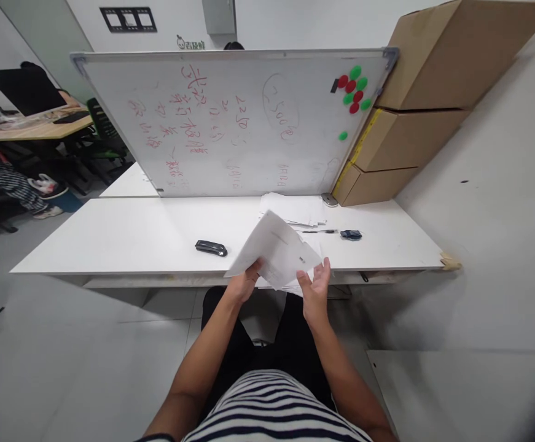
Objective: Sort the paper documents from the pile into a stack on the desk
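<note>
My left hand (245,283) is closed on the near edge of a small sheaf of white paper sheets (274,248), held tilted above the front edge of the white table (110,236). My right hand (316,285) supports the sheaf's right corner from below, fingers partly spread and thumb against the paper. A black stapler (210,247) lies on the table to the left of the sheets. Further back lies a stack of loose papers (295,209), with a black pen (320,231) and a small dark object (351,234) beside it.
A whiteboard (230,123) with red writing and red and green magnets (354,92) leans at the table's back. Cardboard boxes (414,123) are stacked at the right against the wall. Desks, chairs and another person's legs (13,184) are at the far left.
</note>
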A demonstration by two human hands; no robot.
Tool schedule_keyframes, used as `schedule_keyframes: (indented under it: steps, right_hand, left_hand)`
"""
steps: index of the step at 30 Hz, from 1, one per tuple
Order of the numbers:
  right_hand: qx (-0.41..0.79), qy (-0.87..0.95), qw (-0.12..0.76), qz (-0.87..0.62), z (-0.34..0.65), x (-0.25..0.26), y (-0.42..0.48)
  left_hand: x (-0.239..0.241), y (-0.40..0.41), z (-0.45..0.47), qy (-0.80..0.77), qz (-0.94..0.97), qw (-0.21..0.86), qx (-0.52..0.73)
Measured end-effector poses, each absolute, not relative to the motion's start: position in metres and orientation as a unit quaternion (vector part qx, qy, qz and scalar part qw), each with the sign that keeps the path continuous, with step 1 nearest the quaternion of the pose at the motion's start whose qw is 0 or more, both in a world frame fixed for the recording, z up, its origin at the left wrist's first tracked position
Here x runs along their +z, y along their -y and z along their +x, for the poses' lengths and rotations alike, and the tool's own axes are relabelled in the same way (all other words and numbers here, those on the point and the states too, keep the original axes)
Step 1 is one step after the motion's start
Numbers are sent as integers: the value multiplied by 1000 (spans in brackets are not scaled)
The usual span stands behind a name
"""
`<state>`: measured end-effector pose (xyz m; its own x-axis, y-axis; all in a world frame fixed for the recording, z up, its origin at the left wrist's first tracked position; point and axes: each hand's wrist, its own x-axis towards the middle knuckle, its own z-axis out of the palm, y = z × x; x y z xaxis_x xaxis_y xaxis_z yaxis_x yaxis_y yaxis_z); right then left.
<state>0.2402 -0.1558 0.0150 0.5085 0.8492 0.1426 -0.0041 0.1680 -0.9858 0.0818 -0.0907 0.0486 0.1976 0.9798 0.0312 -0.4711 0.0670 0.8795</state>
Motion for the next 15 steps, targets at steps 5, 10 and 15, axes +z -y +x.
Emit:
schedule_keyframes:
  steps: [5,10,15]
  right_hand:
    - [427,396,602,-547,237,18,170]
    - [362,337,568,-658,240,12,181]
    - [374,313,505,-712,266,3,195]
  left_hand:
    - [43,110,85,-332,439,681,483]
    - [35,100,66,-389,503,565,526]
    - [33,43,-2,-534,642,250,490]
